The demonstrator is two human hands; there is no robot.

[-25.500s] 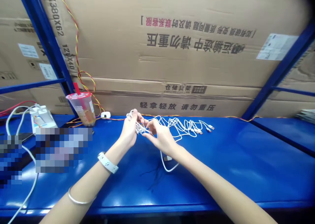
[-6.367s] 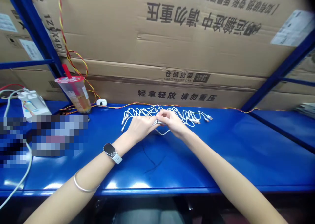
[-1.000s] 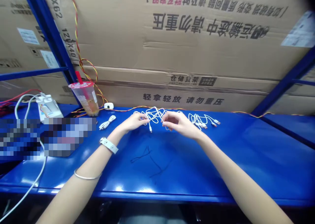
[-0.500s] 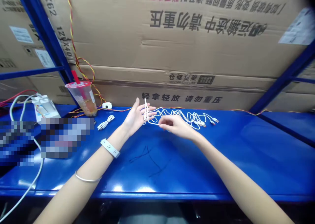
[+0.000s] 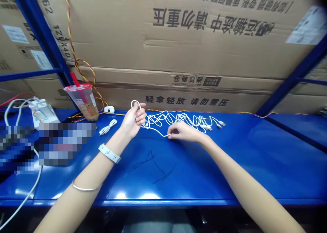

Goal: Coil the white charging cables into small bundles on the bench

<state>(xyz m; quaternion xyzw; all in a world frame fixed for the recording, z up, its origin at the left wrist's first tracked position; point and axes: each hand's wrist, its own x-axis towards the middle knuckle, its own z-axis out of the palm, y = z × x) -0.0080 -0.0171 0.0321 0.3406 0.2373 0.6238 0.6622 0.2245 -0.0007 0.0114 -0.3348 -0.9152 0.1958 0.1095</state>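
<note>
Head view showed the left hand [image 5: 133, 123] curled shut around a loop of white USB cable [image 5: 163, 120], while the right hand [image 5: 185, 132] pinched a slack strand between its fingertips [image 5: 171, 134].

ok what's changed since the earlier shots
A small coiled white cable now lies on the table, absent at first. The left hand has risen, holding a cable loop up; the right hand has moved apart, pinching the white cable. The plastic cup stayed put.
</note>
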